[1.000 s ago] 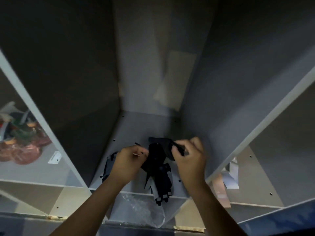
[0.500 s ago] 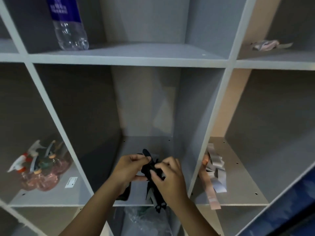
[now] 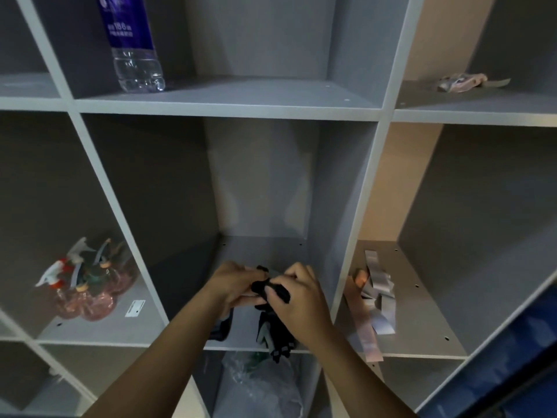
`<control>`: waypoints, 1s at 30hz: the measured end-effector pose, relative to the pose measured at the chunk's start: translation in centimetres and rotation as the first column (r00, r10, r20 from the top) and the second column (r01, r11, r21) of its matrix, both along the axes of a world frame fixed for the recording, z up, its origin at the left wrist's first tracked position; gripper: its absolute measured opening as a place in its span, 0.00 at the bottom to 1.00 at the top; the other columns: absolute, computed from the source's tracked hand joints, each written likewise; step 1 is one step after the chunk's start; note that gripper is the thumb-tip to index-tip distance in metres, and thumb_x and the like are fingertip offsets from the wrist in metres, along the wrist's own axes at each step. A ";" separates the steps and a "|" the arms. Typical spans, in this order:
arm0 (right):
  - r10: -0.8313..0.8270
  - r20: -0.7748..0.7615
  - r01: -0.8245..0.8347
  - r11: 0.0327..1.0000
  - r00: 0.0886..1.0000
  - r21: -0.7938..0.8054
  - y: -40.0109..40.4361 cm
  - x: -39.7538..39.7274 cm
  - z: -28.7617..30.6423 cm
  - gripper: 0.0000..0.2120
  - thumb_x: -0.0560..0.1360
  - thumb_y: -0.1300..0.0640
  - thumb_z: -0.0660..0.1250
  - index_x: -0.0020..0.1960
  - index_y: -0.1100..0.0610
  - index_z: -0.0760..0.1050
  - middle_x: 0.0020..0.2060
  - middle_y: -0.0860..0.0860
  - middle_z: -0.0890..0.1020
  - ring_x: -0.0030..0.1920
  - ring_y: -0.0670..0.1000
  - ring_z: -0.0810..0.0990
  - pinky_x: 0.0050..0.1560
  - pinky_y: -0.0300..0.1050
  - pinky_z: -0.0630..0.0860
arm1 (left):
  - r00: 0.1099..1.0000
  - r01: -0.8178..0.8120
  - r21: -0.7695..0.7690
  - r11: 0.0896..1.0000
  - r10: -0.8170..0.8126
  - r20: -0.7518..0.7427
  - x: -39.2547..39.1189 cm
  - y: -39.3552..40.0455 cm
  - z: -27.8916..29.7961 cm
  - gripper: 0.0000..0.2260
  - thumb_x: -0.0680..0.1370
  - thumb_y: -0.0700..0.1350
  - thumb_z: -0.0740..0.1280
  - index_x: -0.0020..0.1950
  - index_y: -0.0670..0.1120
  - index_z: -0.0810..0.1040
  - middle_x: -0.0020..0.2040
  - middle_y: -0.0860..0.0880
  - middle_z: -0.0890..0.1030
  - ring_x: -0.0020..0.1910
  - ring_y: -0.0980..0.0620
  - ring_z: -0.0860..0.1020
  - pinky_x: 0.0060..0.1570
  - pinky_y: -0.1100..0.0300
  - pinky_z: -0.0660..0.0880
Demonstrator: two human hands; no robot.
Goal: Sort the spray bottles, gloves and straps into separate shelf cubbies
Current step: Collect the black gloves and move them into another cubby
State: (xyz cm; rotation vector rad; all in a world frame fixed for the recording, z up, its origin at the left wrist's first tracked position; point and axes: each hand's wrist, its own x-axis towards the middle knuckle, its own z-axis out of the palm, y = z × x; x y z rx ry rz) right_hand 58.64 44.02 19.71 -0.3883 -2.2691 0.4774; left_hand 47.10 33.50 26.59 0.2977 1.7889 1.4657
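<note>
Both hands reach into the middle cubby [image 3: 265,251] of the grey shelf. My left hand [image 3: 233,285] and my right hand [image 3: 301,294] pinch a black glove [image 3: 269,289] between them, just above the cubby floor. More dark gloves [image 3: 275,336] lie beneath, their fingertips hanging over the front edge; another glove [image 3: 223,327] lies under my left wrist. Pink spray bottles [image 3: 87,285] with white and grey triggers stand in the left cubby. Silver and pink straps [image 3: 372,297] lie in the right cubby.
A clear water bottle [image 3: 134,46] with a blue label stands in the upper middle cubby. A small crumpled pink item [image 3: 461,82] lies in the upper right cubby. A clear plastic bag [image 3: 259,384] sits in the cubby below. A white label [image 3: 134,308] lies beside the spray bottles.
The view has tilted up, bringing the upper shelf row into sight. My hands have drawn closer together on the black glove, which stays in the middle cubby.
</note>
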 end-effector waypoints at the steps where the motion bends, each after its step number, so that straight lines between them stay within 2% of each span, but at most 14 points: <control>1: 0.015 0.009 -0.015 1.000 1.000 -0.001 -0.1 0.2 0.0 0.12 0.74 0.44 0.70 0.46 0.53 0.81 0.42 0.47 0.70 0.46 0.50 0.71 0.44 0.42 0.71 | 1.000 -0.018 -0.002 1.000 0.018 0.016 -0.4 -0.1 -0.3 0.06 0.76 0.37 0.72 0.47 0.33 0.79 0.41 0.37 0.83 0.38 0.44 0.84 0.39 0.54 0.84; 3: 0.002 0.045 -0.004 0.999 0.999 0.043 -0.3 0.4 -0.1 0.14 0.71 0.41 0.71 0.48 0.51 0.80 0.44 0.48 0.72 0.48 0.52 0.72 0.46 0.44 0.72 | 0.997 -0.035 0.011 0.999 0.034 0.067 -0.9 -0.3 -0.8 0.08 0.77 0.36 0.71 0.50 0.31 0.78 0.41 0.37 0.83 0.37 0.45 0.84 0.36 0.56 0.84; 6: -0.020 0.122 0.006 0.993 0.992 0.117 -0.2 -0.4 -0.7 0.08 0.69 0.47 0.69 0.43 0.51 0.77 0.44 0.48 0.71 0.47 0.54 0.72 0.45 0.52 0.72 | 0.994 -0.031 0.031 0.999 0.027 0.107 -1.4 -0.8 -1.3 0.06 0.77 0.36 0.69 0.51 0.33 0.77 0.38 0.40 0.82 0.36 0.46 0.84 0.35 0.56 0.84; 7: -0.013 0.140 0.001 0.996 0.990 0.088 0.0 -1.0 -1.0 0.07 0.69 0.48 0.69 0.41 0.51 0.77 0.44 0.48 0.71 0.47 0.53 0.71 0.45 0.52 0.72 | 0.993 -0.046 0.022 0.999 0.043 0.110 -1.8 -1.1 -1.8 0.08 0.78 0.38 0.68 0.54 0.34 0.76 0.39 0.40 0.82 0.37 0.45 0.85 0.36 0.55 0.84; 10: 0.039 0.224 -0.006 0.989 0.974 -0.148 1.4 -3.3 -2.4 0.04 0.70 0.52 0.71 0.38 0.52 0.80 0.42 0.47 0.71 0.47 0.53 0.69 0.47 0.51 0.73 | 0.987 -0.116 -0.050 0.992 0.121 0.103 -3.3 -2.5 -3.7 0.15 0.80 0.47 0.67 0.63 0.39 0.73 0.47 0.40 0.81 0.43 0.41 0.84 0.37 0.50 0.83; 14: 0.084 0.350 -0.007 0.976 0.933 -0.218 3.2 -7.1 -5.4 0.10 0.71 0.55 0.74 0.34 0.48 0.75 0.39 0.43 0.67 0.45 0.50 0.66 0.48 0.48 0.70 | 0.982 -0.185 -0.125 0.975 0.189 0.020 -5.6 -4.6 -6.6 0.11 0.82 0.48 0.64 0.59 0.41 0.75 0.45 0.42 0.78 0.41 0.43 0.81 0.38 0.53 0.80; 17: -0.003 0.315 0.051 0.988 0.949 -0.146 4.0 -10.3 -7.6 0.08 0.70 0.55 0.74 0.35 0.52 0.78 0.39 0.46 0.69 0.45 0.51 0.68 0.45 0.47 0.67 | 0.978 -0.210 -0.135 0.968 0.210 -0.011 -7.5 -5.6 -9.2 0.09 0.82 0.46 0.64 0.56 0.41 0.77 0.42 0.43 0.78 0.39 0.45 0.81 0.37 0.54 0.79; 21: -0.098 0.265 0.074 0.992 0.959 0.101 3.4 -13.5 -11.4 0.05 0.68 0.52 0.71 0.37 0.52 0.77 0.40 0.50 0.70 0.44 0.54 0.70 0.42 0.48 0.65 | 0.967 -0.255 -0.136 0.957 0.250 -0.049 -9.4 -6.5 -12.8 0.09 0.82 0.46 0.63 0.53 0.42 0.78 0.42 0.44 0.80 0.40 0.46 0.82 0.39 0.55 0.79; 24: -0.126 0.421 0.030 0.973 0.898 0.227 2.2 -14.3 -16.4 0.07 0.69 0.48 0.67 0.38 0.50 0.78 0.41 0.52 0.71 0.44 0.56 0.71 0.44 0.51 0.64 | 0.964 -0.265 -0.142 0.954 0.257 -0.074 -9.9 -6.9 -15.2 0.09 0.82 0.45 0.62 0.53 0.41 0.79 0.44 0.43 0.82 0.43 0.45 0.83 0.44 0.53 0.79; 26: -0.164 0.562 -0.009 0.956 0.810 0.292 1.1 -14.0 -19.9 0.07 0.67 0.46 0.71 0.42 0.49 0.81 0.44 0.52 0.74 0.47 0.58 0.72 0.45 0.52 0.65 | 0.965 -0.259 -0.142 0.955 0.252 -0.066 -9.9 -7.1 -16.9 0.08 0.82 0.44 0.62 0.54 0.42 0.79 0.46 0.43 0.83 0.45 0.45 0.83 0.44 0.53 0.79; 28: -0.176 0.638 -0.032 0.953 0.750 0.301 0.1 -13.3 -22.4 0.10 0.64 0.47 0.75 0.43 0.48 0.81 0.48 0.54 0.76 0.49 0.59 0.72 0.47 0.54 0.67 | 0.966 -0.258 -0.148 0.955 0.253 -0.051 -9.6 -7.2 -18.1 0.08 0.82 0.44 0.62 0.54 0.44 0.80 0.47 0.44 0.84 0.46 0.46 0.84 0.42 0.54 0.79; 30: -0.169 0.654 -0.033 0.958 0.737 0.284 -0.7 -12.6 -23.7 0.11 0.63 0.46 0.75 0.43 0.48 0.81 0.49 0.55 0.75 0.50 0.60 0.72 0.48 0.55 0.68 | 0.967 -0.254 -0.156 0.955 0.249 -0.051 -9.4 -7.2 -18.8 0.08 0.82 0.44 0.63 0.53 0.43 0.80 0.46 0.44 0.84 0.46 0.47 0.84 0.43 0.54 0.79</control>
